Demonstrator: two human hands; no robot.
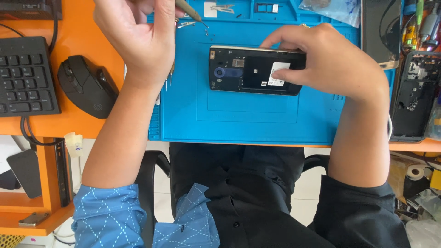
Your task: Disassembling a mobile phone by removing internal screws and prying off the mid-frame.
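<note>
A black phone (243,71) with its back cover off lies on the blue work mat (248,119); its circuit parts and a white sticker show. My right hand (330,62) grips the phone's right end, fingers over the top edge and thumb on the sticker. My left hand (138,36) hovers up and to the left of the phone, closed on a slim grey screwdriver (189,11) whose tip points down-right toward small screws on the mat. Thin metal tweezers (171,76) lie under my left wrist, partly hidden.
A black mouse (85,85) and keyboard (25,76) sit on the orange desk at the left. A second stripped phone frame (413,98) lies at the right edge, with hand tools (425,23) above it. A plastic bag (333,9) lies at the mat's top.
</note>
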